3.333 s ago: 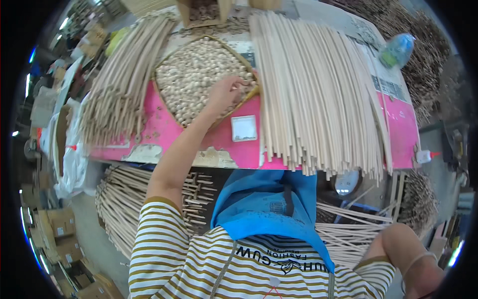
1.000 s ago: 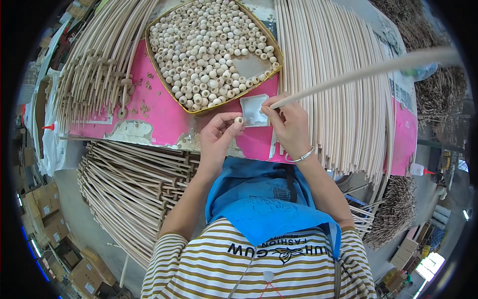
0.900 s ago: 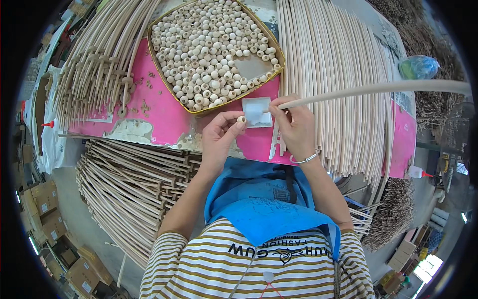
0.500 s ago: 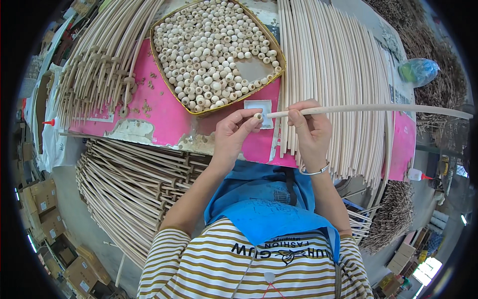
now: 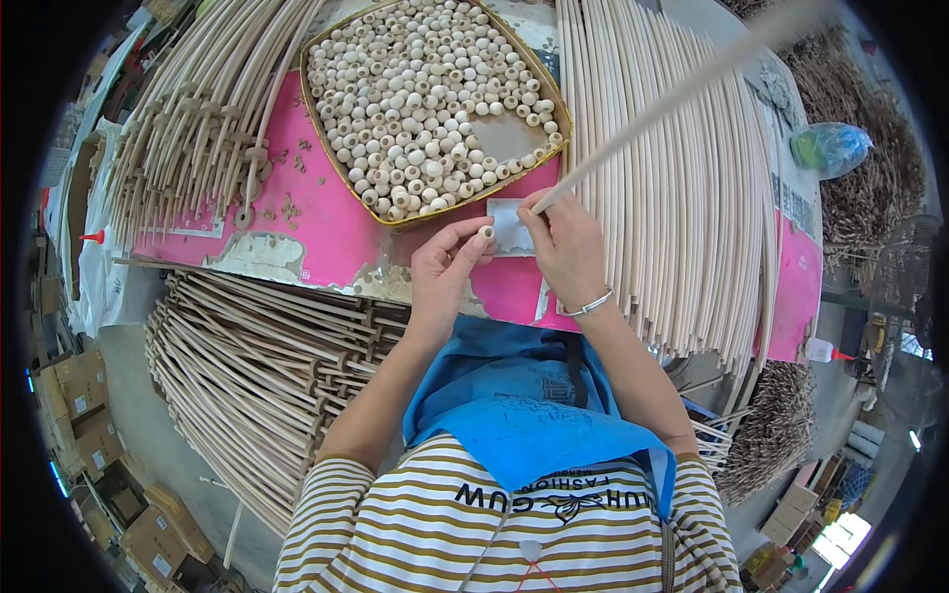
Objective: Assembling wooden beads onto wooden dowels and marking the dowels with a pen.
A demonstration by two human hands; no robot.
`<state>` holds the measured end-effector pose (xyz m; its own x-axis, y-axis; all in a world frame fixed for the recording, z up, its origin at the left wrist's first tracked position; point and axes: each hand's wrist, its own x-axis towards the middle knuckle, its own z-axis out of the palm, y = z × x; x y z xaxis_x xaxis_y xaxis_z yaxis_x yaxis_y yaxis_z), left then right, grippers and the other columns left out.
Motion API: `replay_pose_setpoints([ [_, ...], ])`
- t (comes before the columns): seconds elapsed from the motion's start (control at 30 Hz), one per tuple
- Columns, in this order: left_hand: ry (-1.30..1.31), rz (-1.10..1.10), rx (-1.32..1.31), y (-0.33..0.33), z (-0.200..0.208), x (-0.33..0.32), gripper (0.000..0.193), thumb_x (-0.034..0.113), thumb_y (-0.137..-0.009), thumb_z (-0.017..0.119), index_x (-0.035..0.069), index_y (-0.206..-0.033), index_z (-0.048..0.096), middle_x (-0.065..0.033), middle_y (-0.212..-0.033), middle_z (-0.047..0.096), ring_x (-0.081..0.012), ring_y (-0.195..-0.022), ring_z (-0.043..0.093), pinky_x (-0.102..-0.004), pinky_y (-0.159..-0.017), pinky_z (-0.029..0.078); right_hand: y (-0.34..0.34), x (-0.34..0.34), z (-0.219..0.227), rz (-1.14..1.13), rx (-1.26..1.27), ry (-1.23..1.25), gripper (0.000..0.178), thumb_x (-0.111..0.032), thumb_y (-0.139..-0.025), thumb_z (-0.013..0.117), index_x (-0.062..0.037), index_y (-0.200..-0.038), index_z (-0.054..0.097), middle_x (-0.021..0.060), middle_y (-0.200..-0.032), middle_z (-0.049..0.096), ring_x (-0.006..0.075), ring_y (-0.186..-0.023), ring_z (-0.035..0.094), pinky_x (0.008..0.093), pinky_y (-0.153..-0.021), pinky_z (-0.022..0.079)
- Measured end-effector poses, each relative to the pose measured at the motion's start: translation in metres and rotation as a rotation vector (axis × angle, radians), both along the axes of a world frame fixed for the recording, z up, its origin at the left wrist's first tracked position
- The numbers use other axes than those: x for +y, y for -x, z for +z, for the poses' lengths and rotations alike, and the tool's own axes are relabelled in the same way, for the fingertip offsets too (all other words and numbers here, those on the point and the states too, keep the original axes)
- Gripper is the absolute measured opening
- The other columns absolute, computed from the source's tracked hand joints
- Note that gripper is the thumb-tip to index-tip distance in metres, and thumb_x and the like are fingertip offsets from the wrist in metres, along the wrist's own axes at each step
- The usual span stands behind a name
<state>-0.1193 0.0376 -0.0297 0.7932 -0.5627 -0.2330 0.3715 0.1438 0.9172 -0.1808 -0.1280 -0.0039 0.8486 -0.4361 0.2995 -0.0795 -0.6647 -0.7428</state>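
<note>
My left hand (image 5: 447, 265) pinches a small round wooden bead (image 5: 486, 232) between thumb and fingertips. My right hand (image 5: 565, 242) grips a long pale wooden stick (image 5: 672, 104) near its lower end; the stick slants up to the right, and its tip touches a small white square dish (image 5: 507, 222) on the pink tabletop (image 5: 316, 212). Bead and stick tip are a short way apart. Just beyond my hands lies a shallow woven tray (image 5: 554, 109) heaped with several such beads.
Rows of long pale sticks (image 5: 682, 198) cover the table's right side, and a bundle of sticks (image 5: 188, 119) with beads on them lies at the left. More stick bundles (image 5: 257, 366) are stacked below the table edge. A bagged bottle (image 5: 830, 148) sits far right. Cardboard boxes (image 5: 79, 415) stand on the floor.
My left hand came back from the tray holding a bead. The stick, level and meeting the bead half a second ago, now slants up right with its tip in the white dish.
</note>
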Motion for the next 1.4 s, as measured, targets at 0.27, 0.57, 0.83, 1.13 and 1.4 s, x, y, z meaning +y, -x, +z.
replay_pose_setpoints([
  [0.27,-0.024,-0.015,-0.003,0.000,-0.003,-0.002,0.029,0.017,-0.100,0.065,0.001,-0.124,0.068,-0.0024,-0.102,0.071,-0.0085,-0.091,0.064,-0.0255,-0.086,0.052,0.003,-0.005,0.013,-0.025,-0.032,-0.127,0.008,-0.008,-0.093,0.068,-0.0021,-0.096,0.065,0.0085,-0.080,0.061,0.0197,-0.067,0.060,0.0318,-0.061,0.047],
  [0.57,0.012,-0.059,0.006,0.002,0.004,-0.015,0.030,0.018,-0.101,0.064,0.001,-0.125,0.068,-0.0030,-0.103,0.071,-0.0089,-0.094,0.064,-0.0256,-0.089,0.052,0.023,-0.017,0.031,-0.067,-0.185,-0.636,0.011,-0.013,-0.099,0.066,-0.0026,-0.104,0.065,-0.0002,-0.085,0.064,0.0063,-0.072,0.059,0.0196,-0.064,0.048],
  [0.83,0.055,-0.088,-0.026,0.007,0.009,-0.022,0.029,0.017,-0.101,0.065,0.001,-0.125,0.069,-0.0029,-0.102,0.071,-0.0085,-0.092,0.064,-0.0248,-0.088,0.052,0.032,-0.009,0.028,-0.067,-0.217,-0.765,0.013,-0.016,-0.101,0.065,-0.0032,-0.105,0.064,0.0009,-0.088,0.065,0.0049,-0.073,0.058,0.0182,-0.064,0.047],
  [1.13,0.034,-0.115,-0.041,0.011,0.016,-0.023,0.027,0.017,-0.100,0.065,0.000,-0.121,0.070,-0.0032,-0.100,0.071,-0.0084,-0.091,0.064,-0.0245,-0.086,0.052,0.036,-0.005,0.027,-0.061,-0.205,-0.780,0.012,-0.015,-0.101,0.064,-0.0030,-0.104,0.063,0.0001,-0.085,0.063,0.0052,-0.073,0.057,0.0187,-0.064,0.047],
  [1.4,-0.261,-0.092,-0.680,0.009,0.017,-0.021,0.015,0.011,-0.097,0.064,0.000,-0.103,0.071,-0.0098,-0.100,0.068,-0.0190,-0.098,0.063,-0.0326,-0.087,0.049,0.046,0.012,0.005,-0.179,-0.322,-0.766,0.011,-0.010,-0.100,0.063,-0.0039,-0.108,0.064,0.0040,-0.095,0.066,0.0128,-0.089,0.064,0.0295,-0.079,0.054],
])
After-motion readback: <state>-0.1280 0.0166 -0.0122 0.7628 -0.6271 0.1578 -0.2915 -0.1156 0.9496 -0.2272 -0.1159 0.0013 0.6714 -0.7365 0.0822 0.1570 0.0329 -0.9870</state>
